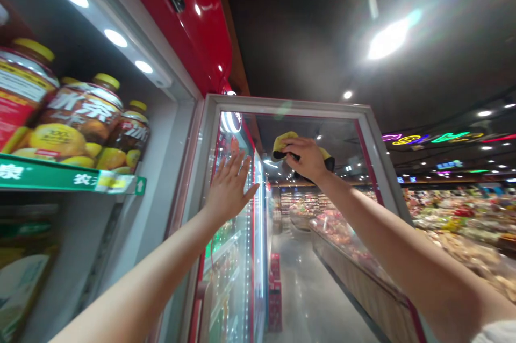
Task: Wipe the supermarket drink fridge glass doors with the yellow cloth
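In the head view a glass fridge door (282, 99) with a grey frame stands swung out before me. Flat against the left part of its pane, fingers spread, rests my left hand (229, 192); it holds nothing. Higher up and to the right, my right hand (306, 159) grips a yellow and black cleaning cloth (287, 140) and presses it to the glass near the top of the door. Part of the cloth is covered by the fingers, and another bit shows beyond the wrist side.
At left, the open fridge holds iced tea bottles (86, 112) on a shelf with a green price strip (52, 176). Above is the fridge's red top panel (197, 20). Through the glass appear more fridges, an aisle floor (302, 278) and a produce counter (358, 268).
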Available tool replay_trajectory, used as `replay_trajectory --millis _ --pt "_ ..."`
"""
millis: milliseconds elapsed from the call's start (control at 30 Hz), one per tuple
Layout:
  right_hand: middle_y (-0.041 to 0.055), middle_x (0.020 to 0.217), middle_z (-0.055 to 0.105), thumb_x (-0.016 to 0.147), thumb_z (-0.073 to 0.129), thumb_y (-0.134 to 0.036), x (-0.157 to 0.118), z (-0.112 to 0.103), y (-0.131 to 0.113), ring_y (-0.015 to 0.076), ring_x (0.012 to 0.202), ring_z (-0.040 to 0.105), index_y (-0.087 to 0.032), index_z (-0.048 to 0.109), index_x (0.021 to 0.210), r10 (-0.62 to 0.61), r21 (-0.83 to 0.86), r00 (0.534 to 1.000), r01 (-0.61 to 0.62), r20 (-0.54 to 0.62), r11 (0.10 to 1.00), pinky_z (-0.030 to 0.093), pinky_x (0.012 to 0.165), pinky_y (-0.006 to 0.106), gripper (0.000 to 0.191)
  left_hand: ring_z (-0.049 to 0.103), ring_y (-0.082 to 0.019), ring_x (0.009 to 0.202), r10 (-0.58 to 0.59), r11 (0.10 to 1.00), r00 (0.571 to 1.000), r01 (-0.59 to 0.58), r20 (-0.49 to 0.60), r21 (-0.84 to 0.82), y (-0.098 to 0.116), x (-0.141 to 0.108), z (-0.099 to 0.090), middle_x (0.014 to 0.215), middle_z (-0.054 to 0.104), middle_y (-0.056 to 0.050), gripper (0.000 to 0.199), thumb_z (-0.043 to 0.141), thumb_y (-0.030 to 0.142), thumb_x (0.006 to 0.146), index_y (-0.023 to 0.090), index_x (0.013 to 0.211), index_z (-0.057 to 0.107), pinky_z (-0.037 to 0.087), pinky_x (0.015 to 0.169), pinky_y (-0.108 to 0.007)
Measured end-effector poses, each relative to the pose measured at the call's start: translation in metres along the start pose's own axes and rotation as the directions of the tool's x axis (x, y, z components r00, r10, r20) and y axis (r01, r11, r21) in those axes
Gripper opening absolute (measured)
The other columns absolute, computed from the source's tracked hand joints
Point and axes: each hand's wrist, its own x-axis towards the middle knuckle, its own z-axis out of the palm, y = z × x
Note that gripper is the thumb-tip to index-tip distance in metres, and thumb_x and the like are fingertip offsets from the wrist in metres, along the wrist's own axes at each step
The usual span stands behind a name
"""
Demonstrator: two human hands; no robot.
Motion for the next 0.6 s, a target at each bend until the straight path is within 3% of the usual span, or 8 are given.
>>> replay_trajectory --millis 67,167,267,333,400,500,600 --pt "0.0055 0.128 0.073 0.091 0.051 -0.016 0.016 0.006 -0.002 0.0233 0.118 0.066 -0.021 0.078 0.106 0.114 -0.023 0.991 -0.116 -0.075 0.993 0.046 0.109 0.041 0.031 0.024 -0.029 0.156 0.007 1.0 1.0 -0.007 0.01 0.009 -0.005 -0.003 -0.002 0.166 0.031 -0.015 0.071 0.038 0.054 0.101 0.015 0.159 0.026 0.021 0.127 -0.048" --pt "0.0103 0.145 0.062 0.096 0.046 -0.016 0.047 0.021 -0.029 0.0272 0.133 0.056 -0.018 0.069 0.129 0.226 -0.107 0.966 -0.24 -0.126 0.965 0.038 0.116 0.047 0.04 0.023 -0.028 0.156 0.006 1.0 1.0 -0.007 0.012 0.011 -0.006 -0.004 -0.002 0.166 0.03 -0.016 0.071 0.039 0.053 0.101 0.014 0.159 0.027 0.021 0.127 -0.047" --pt "0.0087 0.154 0.052 0.098 0.047 -0.021 0.052 0.027 -0.053 0.0273 0.142 0.048 -0.021 0.062 0.138 0.072 -0.12 0.997 -0.074 -0.02 0.99 0.033 0.119 0.049 0.043 0.024 -0.029 0.155 -0.001 1.0 1.0 0.001 -0.003 0.006 -0.007 -0.007 -0.004 0.166 0.031 -0.014 0.071 0.042 0.053 0.1 0.019 0.16 0.025 0.019 0.127 -0.052" --pt "0.0051 0.149 0.059 0.097 0.051 -0.023 0.042 0.022 -0.052 0.0252 0.136 0.054 -0.026 0.069 0.13 -0.092 -0.032 0.995 0.093 0.046 0.995 0.037 0.115 0.046 0.037 0.027 -0.031 0.154 0.004 1.0 1.0 -0.004 -0.022 0.015 -0.011 -0.011 -0.007 0.165 0.034 -0.014 0.069 0.044 0.051 0.099 0.02 0.159 0.028 0.018 0.126 -0.055" --pt "0.0034 0.136 0.069 0.093 0.056 -0.024 0.031 0.016 -0.041 0.0245 0.124 0.062 -0.027 0.077 0.114 -0.153 0.045 0.987 0.151 0.045 0.988 0.042 0.109 0.044 0.029 0.031 -0.032 0.153 0.017 0.999 0.999 -0.016 -0.043 0.028 -0.017 -0.015 -0.01 0.162 0.039 -0.016 0.068 0.046 0.05 0.099 0.018 0.157 0.032 0.02 0.126 -0.055" --pt "0.0054 0.123 0.075 0.089 0.056 -0.021 0.038 0.016 -0.034 0.0254 0.113 0.067 -0.023 0.079 0.101 -0.026 0.034 0.999 0.027 -0.024 0.999 0.045 0.103 0.043 0.026 0.036 -0.032 0.15 0.038 0.998 0.997 -0.035 -0.064 0.054 -0.022 -0.02 -0.015 0.158 0.045 -0.016 0.065 0.048 0.048 0.098 0.018 0.155 0.037 0.021 0.126 -0.055" --pt "0.0087 0.137 0.068 0.094 0.049 -0.018 0.065 0.028 -0.055 0.0275 0.125 0.061 -0.019 0.073 0.12 0.131 -0.059 0.987 -0.137 -0.098 0.989 0.041 0.109 0.046 0.036 0.038 -0.031 0.149 0.03 0.996 0.998 -0.025 -0.055 0.085 -0.02 -0.021 -0.019 0.157 0.047 -0.015 0.063 0.047 0.049 0.098 0.018 0.153 0.039 0.019 0.126 -0.056"
